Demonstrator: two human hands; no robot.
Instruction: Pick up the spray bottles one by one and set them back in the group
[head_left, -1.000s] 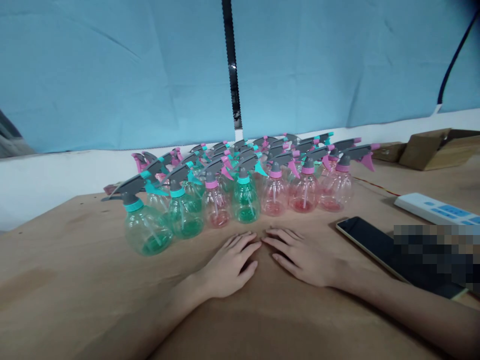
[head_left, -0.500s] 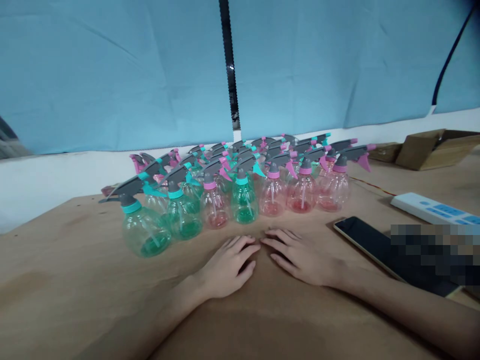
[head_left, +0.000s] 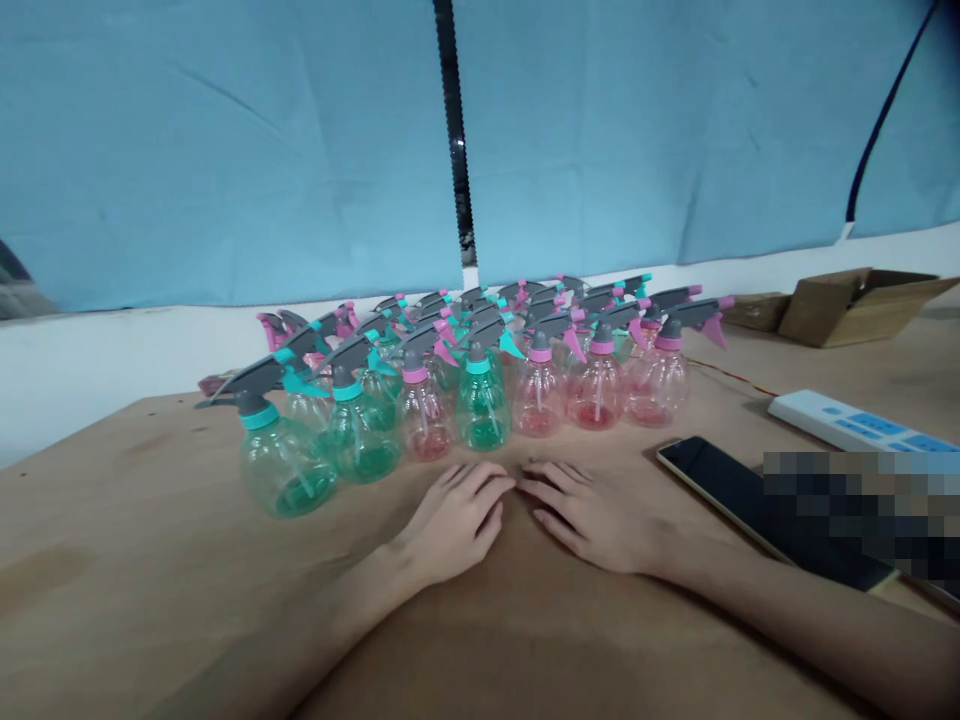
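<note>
My left hand (head_left: 454, 522) lies flat on the wooden table (head_left: 150, 560), fingers stretched out, holding nothing. My right hand (head_left: 600, 512) rests flat beside it, fingertips almost touching the left ones, also empty. Just beyond the fingertips stands a cluster of several small spray bottles (head_left: 480, 370) with grey trigger heads. Some are green with teal collars, like the nearest green bottle (head_left: 281, 455) at the left. Others are pink, like the pink bottle (head_left: 596, 385) at the right of the front row.
A dark phone (head_left: 750, 495) lies right of my right hand. Behind it sits a white power strip (head_left: 847, 425). An open cardboard box (head_left: 847, 305) stands at the far right. A blue cloth (head_left: 225, 150) hangs behind the table, with a white wall strip below.
Both hands stay flat in place. The view has shifted slightly, so everything sits a little further left in the picture.
</note>
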